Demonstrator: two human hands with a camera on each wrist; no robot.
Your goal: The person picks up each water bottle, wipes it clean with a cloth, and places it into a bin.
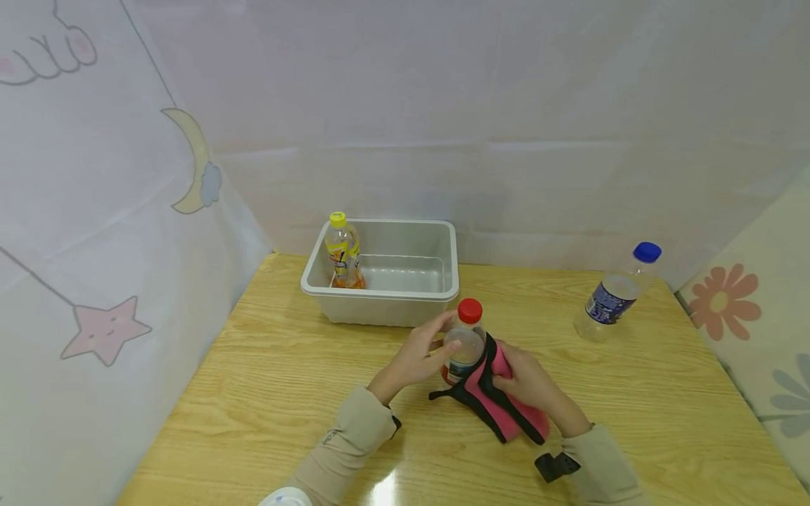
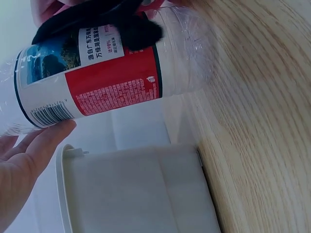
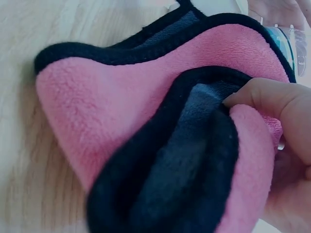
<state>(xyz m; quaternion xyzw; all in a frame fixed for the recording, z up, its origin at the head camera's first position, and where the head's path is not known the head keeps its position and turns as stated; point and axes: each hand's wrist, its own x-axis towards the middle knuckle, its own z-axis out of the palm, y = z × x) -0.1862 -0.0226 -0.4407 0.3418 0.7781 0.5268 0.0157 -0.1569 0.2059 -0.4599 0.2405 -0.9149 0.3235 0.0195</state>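
Observation:
A clear plastic bottle (image 1: 466,343) with a red cap stands on the wooden table, its red, white and blue label (image 2: 92,73) facing the left wrist camera. My left hand (image 1: 422,353) holds it near the top, thumb and fingers around its sides. My right hand (image 1: 524,376) grips a pink cloth with black edging (image 3: 121,92), thumb on the dark inner side. The cloth lies against the bottle's right side and front, and its folds hang toward the table. A black corner of it crosses the label in the left wrist view.
Behind the hands stands a grey plastic bin (image 1: 386,306); inside at its left is a yellow-capped bottle (image 1: 344,256). A blue-capped bottle (image 1: 610,299) stands at the right of the table (image 1: 285,365). A white round object (image 1: 286,497) shows at the bottom edge.

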